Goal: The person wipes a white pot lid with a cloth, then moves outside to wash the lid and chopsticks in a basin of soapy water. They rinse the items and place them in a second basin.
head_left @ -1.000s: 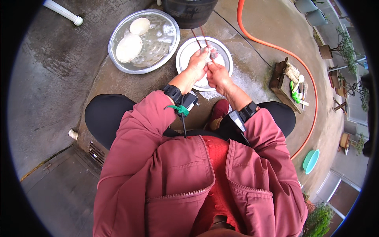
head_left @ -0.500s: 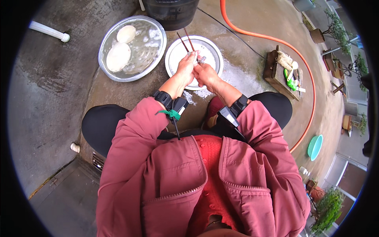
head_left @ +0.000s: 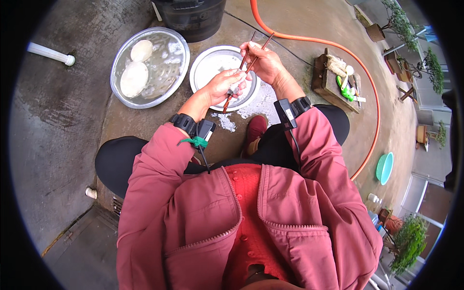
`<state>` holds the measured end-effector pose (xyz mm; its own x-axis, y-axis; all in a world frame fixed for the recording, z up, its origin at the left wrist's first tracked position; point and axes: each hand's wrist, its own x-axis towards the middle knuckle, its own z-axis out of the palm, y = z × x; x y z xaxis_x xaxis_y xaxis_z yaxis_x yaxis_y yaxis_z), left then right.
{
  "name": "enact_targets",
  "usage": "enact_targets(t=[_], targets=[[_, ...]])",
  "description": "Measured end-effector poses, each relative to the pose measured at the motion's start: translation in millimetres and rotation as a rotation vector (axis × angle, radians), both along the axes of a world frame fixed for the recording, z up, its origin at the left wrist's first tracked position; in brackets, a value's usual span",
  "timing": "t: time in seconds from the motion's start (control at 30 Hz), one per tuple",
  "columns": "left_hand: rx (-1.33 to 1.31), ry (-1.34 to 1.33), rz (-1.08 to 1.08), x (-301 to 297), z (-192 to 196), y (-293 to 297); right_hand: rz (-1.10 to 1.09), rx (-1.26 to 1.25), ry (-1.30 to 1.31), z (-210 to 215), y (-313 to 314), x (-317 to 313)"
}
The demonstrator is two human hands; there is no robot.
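Observation:
My right hand (head_left: 265,62) grips a pair of reddish-brown chopsticks (head_left: 252,60) by their upper part, with their upper ends spread apart. Lower down, my left hand (head_left: 223,86) is closed around the same chopsticks with a small grey wad (head_left: 235,89), perhaps a wire scrubber, pressed against them. The lower ends poke out below my left fingers. Both hands are over a round, pale metal basin (head_left: 196,72) holding whitish, sudsy water. What lies inside my left palm is partly hidden.
To the left, a wide metal basin (head_left: 117,94) holds soapy water and two pale round things (head_left: 134,79). A black tub (head_left: 193,21) stands behind. Foam (head_left: 224,122) lies on the wet floor. At right are a block (head_left: 319,79) with brushes and tools, and an orange hose (head_left: 374,106).
My right hand has moved up and right, away from my left, onto the upper part of the chopsticks. The chopsticks now slant the other way, lower ends toward me.

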<state>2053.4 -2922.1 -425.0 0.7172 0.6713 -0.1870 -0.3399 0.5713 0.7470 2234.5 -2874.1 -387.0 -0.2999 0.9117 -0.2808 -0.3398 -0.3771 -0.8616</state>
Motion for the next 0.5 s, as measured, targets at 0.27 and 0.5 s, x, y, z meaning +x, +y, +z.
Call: enact_targets(t=[0.27,0.5], targets=[[0.090,0.180,-0.103,-2.3,-7.3,-10.2,-0.574,-0.025,-0.153,-3.9,24.0,29.4],[0.060,0.133,-0.108,-20.0,-11.1,-6.3,-0.497,0.072,-0.158,-0.1,26.9,53.8]])
